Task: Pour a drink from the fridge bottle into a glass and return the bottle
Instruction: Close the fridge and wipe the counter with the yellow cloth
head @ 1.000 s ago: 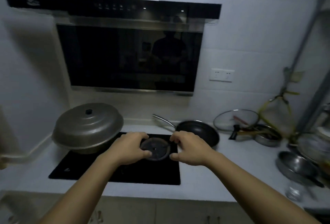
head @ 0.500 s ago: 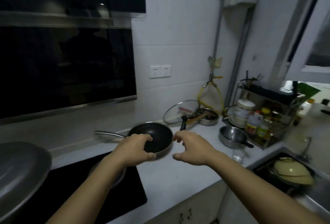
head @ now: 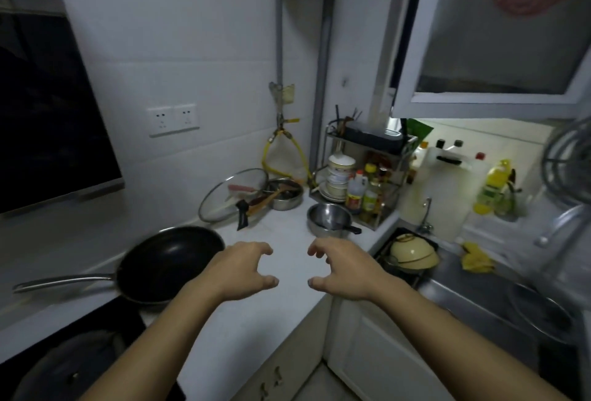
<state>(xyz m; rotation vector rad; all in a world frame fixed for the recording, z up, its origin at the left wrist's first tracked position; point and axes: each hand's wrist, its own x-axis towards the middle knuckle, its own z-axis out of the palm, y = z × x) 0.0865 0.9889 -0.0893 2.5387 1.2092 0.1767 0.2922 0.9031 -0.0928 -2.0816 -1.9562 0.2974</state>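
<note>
My left hand (head: 243,269) and my right hand (head: 342,269) hover side by side over the white counter (head: 275,314), fingers curled and apart, palms facing each other. Neither holds anything. No fridge and no drink bottle from it show in this view. In the earlier frames a small glass stood on the counter; here my right arm covers that spot and I cannot see it.
A black frying pan (head: 169,260) sits left of my hands. Behind them are a steel saucepan (head: 329,219), a glass lid (head: 233,194), a steel bowl (head: 284,194) and a rack (head: 364,176) of bowls and sauce bottles. The sink (head: 412,253) with a yellow bowl lies right.
My view has swung right, from the stove and range hood to the counter corner and sink. Both hands have stayed empty and held out in front of me.
</note>
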